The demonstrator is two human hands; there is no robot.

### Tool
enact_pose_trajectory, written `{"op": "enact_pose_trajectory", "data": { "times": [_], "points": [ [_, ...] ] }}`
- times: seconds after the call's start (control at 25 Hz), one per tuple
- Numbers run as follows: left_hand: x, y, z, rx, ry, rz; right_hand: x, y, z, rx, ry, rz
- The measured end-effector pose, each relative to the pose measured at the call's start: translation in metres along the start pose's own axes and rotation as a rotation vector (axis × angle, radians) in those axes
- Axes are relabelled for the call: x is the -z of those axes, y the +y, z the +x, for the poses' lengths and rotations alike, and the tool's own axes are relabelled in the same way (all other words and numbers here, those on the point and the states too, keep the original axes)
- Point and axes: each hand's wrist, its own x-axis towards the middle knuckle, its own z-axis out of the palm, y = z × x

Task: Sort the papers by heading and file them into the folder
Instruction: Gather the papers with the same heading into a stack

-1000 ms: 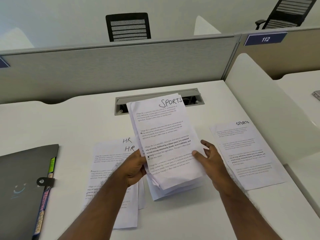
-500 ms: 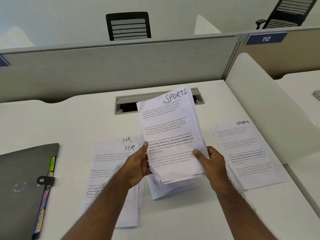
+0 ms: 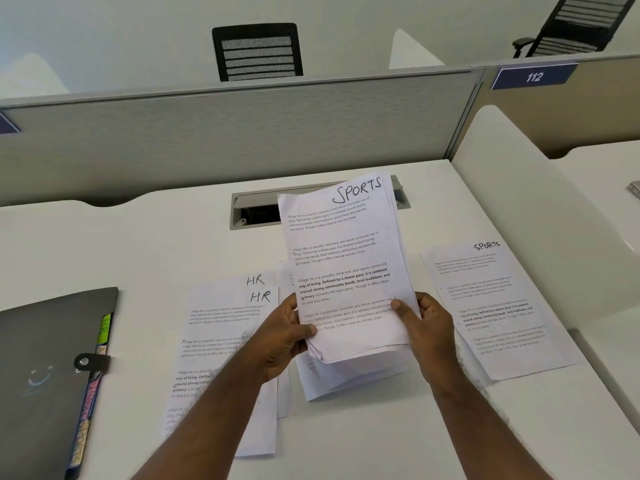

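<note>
Now, paper stack point(image 3: 346, 271) headed SPORTS — left hand point(image 3: 282, 336) and right hand point(image 3: 427, 329) gripping its lower edges, thumbs on top

two bare forearms, no sleeves, hands point(image 3: 287, 337) unadorned

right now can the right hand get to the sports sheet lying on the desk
Probably yes: the sports sheet lies flat just beside the right hand with nothing between them, though that hand is busy gripping the held stack of papers together with the left hand.
</note>
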Motion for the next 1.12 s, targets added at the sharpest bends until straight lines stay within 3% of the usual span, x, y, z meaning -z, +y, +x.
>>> {"op": "enact_pose_trajectory", "data": {
  "times": [0.28,0.44,0.6,0.68,0.76,0.84,0.96,1.12],
  "points": [
    [0.006,-0.01,-0.007,0.108,-0.187,-0.034,-0.002,-0.002,0.0,-0.027,0.023,0.029],
    [0.005,-0.008,-0.005,0.069,-0.138,-0.136,-0.001,-0.003,-0.002,0.006,-0.058,0.053],
    [0.011,-0.004,-0.002,0.054,-0.1,-0.074,0.016,0.001,0.012,-0.041,-0.149,-0.004],
    [0.019,0.0,0.001,0.027,-0.054,-0.062,0.042,0.016,0.026,0.007,-0.013,-0.2],
    [0.024,0.004,0.002,-0.007,0.008,-0.07,0.074,0.038,0.041,-0.013,0.095,-0.681],
    [0.028,0.005,0.003,-0.032,0.06,-0.073,0.097,0.058,0.044,-0.19,0.023,-1.096],
    [0.028,0.002,0.006,-0.038,0.097,-0.078,0.108,0.081,0.039,-0.29,-0.163,-1.166],
    [0.025,-0.002,0.01,-0.023,0.106,-0.077,0.102,0.081,0.03,-0.264,-0.158,-1.105]
  ]
}}
